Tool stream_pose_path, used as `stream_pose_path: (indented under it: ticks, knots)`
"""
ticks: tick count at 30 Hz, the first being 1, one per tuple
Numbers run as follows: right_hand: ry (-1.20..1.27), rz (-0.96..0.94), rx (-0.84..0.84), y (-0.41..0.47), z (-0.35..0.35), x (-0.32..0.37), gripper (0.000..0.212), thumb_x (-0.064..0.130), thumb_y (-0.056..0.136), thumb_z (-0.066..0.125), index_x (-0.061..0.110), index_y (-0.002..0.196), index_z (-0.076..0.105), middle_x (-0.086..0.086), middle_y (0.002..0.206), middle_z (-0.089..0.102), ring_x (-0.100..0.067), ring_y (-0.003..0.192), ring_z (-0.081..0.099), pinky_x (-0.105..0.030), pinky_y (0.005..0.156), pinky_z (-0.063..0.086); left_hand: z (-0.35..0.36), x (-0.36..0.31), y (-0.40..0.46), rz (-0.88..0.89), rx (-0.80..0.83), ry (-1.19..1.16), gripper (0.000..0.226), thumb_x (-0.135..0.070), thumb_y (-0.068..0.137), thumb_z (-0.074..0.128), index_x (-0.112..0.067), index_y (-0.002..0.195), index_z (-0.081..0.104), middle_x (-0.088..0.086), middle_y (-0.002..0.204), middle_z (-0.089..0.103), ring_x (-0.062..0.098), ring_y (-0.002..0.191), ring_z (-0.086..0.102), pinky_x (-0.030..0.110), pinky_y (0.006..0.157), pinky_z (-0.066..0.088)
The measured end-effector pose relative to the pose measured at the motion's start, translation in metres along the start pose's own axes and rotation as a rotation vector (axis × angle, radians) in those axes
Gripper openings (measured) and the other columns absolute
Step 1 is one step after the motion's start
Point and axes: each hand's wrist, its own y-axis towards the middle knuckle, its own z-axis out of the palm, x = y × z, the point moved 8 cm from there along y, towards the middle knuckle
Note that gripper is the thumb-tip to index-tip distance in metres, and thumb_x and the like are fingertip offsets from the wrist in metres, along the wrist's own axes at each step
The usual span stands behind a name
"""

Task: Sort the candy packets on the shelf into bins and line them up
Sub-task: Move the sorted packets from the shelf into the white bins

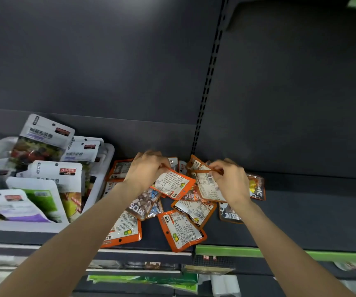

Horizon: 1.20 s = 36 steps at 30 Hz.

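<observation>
A heap of small orange-edged candy packets lies loose on the dark shelf, mixed with a few clear brown packets. My left hand pinches the top edge of one orange packet, lifted slightly off the heap. My right hand grips another orange packet by its top edge, label side towards me. A white bin at the left holds several tall white candy pouches standing upright.
The shelf's back wall and a slotted upright rise behind the heap. A green price rail runs along the front edge at the right. Lower shelves with green packages show below.
</observation>
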Motion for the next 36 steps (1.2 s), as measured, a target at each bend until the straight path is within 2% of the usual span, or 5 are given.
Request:
stream_pose_path:
  ticks: [4,8,18,33,36]
  knots:
    - [0.026,-0.062,-0.029,0.003,-0.005,0.011,0.016,0.016,0.088,0.065,0.02,0.102,0.071,0.001,0.099,0.064,-0.018,0.086,0.065,-0.024,0.068,0.048,-0.012,0.002,-0.002,-0.05,-0.046,-0.095,0.012,-0.028,0.09,0.061,-0.023,0.095,0.071,-0.003,0.102,0.067,0.02,0.102,0.058,0.037,0.093,0.043]
    - [0.08,-0.101,-0.107,0.008,-0.018,0.02,0.013,0.014,0.087,0.065,0.017,0.098,0.071,0.0,0.095,0.066,-0.02,0.081,0.065,-0.032,0.069,0.053,-0.041,-0.002,-0.002,-0.117,-0.143,-0.232,0.009,-0.023,0.088,0.065,-0.022,0.09,0.073,-0.003,0.09,0.071,0.017,0.086,0.064,0.03,0.078,0.047]
    - [0.173,-0.204,-0.142,0.008,-0.038,0.074,0.013,0.015,0.09,0.062,0.017,0.1,0.07,0.001,0.098,0.065,-0.019,0.083,0.064,-0.027,0.067,0.049,-0.134,0.002,-0.035,-0.18,-0.4,-0.178,0.01,-0.019,0.089,0.065,-0.018,0.093,0.074,0.001,0.094,0.071,0.019,0.081,0.065,0.035,0.078,0.053]
    - [0.26,-0.393,-0.086,-0.057,0.02,0.312,0.016,0.018,0.091,0.059,0.026,0.098,0.071,0.008,0.093,0.061,-0.012,0.084,0.058,-0.028,0.064,0.042,-0.264,0.155,-0.206,-0.372,-0.582,-0.061,0.01,-0.017,0.089,0.063,-0.018,0.093,0.072,-0.005,0.084,0.052,0.02,0.084,0.056,0.031,0.074,0.043]
    - [0.274,-0.391,-0.118,-0.082,0.039,0.37,0.015,0.019,0.092,0.059,0.023,0.1,0.071,0.008,0.093,0.059,-0.007,0.08,0.054,-0.017,0.057,0.034,-0.292,0.201,-0.242,-0.358,-0.598,-0.056,0.009,-0.018,0.09,0.062,-0.018,0.092,0.071,-0.004,0.084,0.054,0.016,0.081,0.053,0.027,0.07,0.038]
